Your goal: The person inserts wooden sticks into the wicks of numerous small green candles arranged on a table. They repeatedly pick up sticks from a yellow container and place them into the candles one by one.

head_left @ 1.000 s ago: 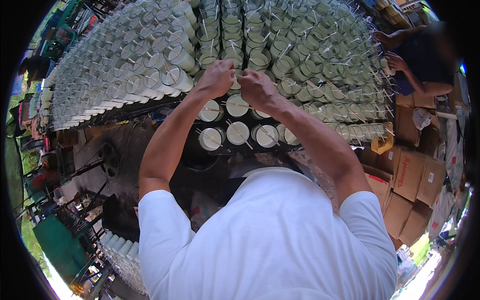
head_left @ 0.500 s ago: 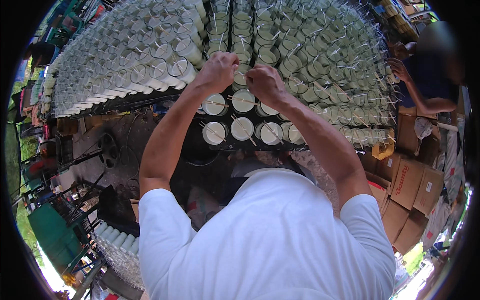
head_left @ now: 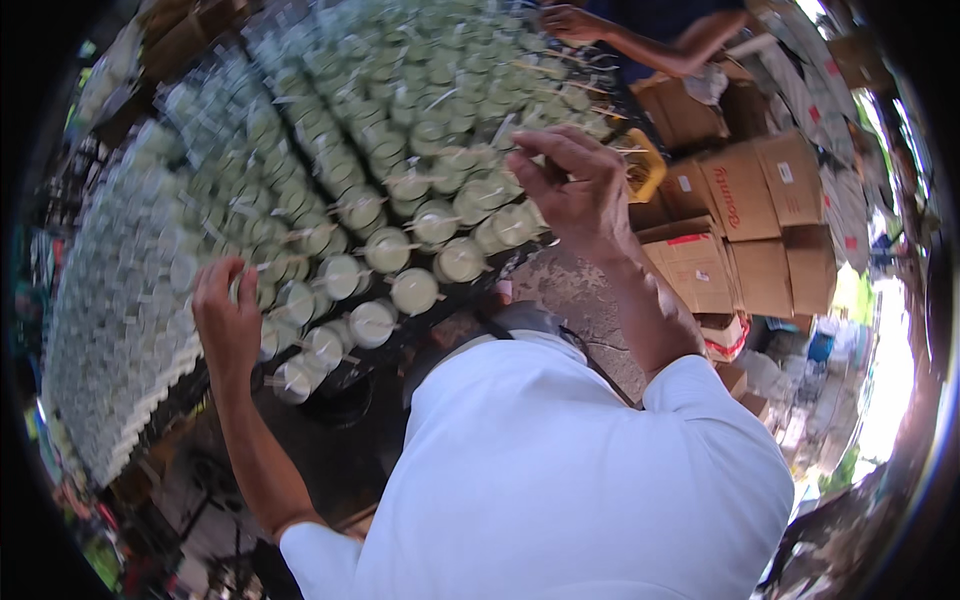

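Rows of clear glasses filled with pale wax, candles [head_left: 414, 291] with thin sticks lying across their rims and white wicks, cover a dark table. My left hand [head_left: 228, 318] hovers at the left over the near rows, fingers bent and thumb apart, with nothing visible in it. My right hand [head_left: 580, 185] is raised above the table's right part, close to a yellow container [head_left: 643, 165] of thin sticks. Its thumb and forefinger are curved with a gap between them, and I see nothing held there. Some blur softens both hands and the glasses.
Across the table at the upper right, another person's hand [head_left: 574, 22] reaches toward the glasses. Stacked cardboard boxes [head_left: 765, 190] stand on the right, beyond the yellow container. A round black vessel [head_left: 340, 402] sits below the table's near edge.
My hands were close together over a candle in the middle rows; now they are wide apart, the right one near the yellow container. The whole view has swung to the right.
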Tool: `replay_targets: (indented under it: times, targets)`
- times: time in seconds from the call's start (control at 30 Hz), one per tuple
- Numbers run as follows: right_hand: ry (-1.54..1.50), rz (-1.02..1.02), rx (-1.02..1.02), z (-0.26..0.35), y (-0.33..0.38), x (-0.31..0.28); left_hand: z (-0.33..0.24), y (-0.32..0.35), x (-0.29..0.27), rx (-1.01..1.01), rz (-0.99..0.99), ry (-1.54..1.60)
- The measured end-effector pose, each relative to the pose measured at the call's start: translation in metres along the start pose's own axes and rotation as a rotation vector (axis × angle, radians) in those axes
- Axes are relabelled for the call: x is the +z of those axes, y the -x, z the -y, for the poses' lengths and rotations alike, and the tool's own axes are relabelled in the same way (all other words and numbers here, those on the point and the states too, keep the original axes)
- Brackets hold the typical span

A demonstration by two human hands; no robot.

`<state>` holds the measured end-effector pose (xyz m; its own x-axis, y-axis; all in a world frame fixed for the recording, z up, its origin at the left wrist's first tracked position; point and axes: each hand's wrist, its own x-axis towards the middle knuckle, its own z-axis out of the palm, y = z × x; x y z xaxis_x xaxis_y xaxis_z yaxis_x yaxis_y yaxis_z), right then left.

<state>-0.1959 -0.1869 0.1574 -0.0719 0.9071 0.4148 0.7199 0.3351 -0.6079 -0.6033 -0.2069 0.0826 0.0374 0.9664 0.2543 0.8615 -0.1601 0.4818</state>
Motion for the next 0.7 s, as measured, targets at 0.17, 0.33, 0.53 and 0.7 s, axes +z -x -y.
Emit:
replay_targets:
  times: [0.17, 0.33, 0.53, 0.7]
  targets:
    - [0.154, -0.135, 0.427, -0.132, 0.041, -0.097, -0.165, -0.031, 0.043, 0.154, 0.158, 0.318]
    - [0.223, -0.275, 0.506, -0.235, 0.076, -0.162, -0.371, -0.017, 0.158, 0.456, 0.553, 0.859]
    - [0.269, 0.199, 0.603, -0.396, 0.14, -0.174, -0.502, 0.013, 0.411, 0.159, 0.74, 0.802]
    - [0.361, 0.126, 0.253, -0.519, 0.132, -0.15, -0.551, -0.021, 0.534, 0.197, 0.51, 0.657]
